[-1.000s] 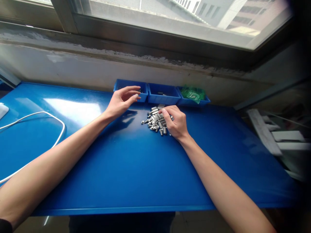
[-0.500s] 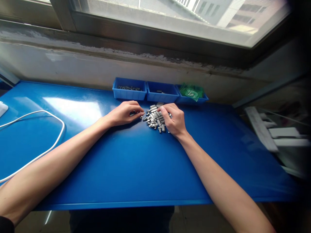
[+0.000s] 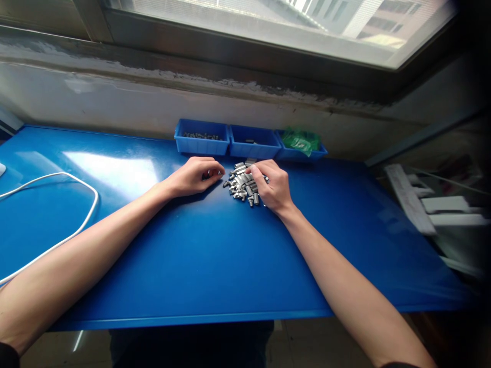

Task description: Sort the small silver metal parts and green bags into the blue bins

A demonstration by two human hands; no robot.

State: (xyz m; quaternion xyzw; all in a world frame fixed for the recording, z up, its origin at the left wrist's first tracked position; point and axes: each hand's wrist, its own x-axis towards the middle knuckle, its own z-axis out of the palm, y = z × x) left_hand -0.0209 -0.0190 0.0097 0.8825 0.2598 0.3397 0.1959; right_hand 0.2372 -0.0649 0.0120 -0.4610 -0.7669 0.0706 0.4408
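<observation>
A small heap of metal screws and cylindrical metal pieces lies on the blue table in front of me. Just left of it, my left hand rests on its side with fingers curled and thumb near the index fingertip; a tiny bright bit shows there, too small to name. My right hand reaches over the heap's right side, thumb and index finger drawn together above the pieces. Whatever is between those fingertips is hidden.
Behind the heap stand three blue bins: the left bin holds small metal parts, the middle bin a few pieces, the right bin a green plastic bag. A white cable curves across the table's left side, near my forearm.
The view has shifted slightly. My left fingertips have drawn a little away from a screw at the heap's left edge. My right hand stays over the heap.
</observation>
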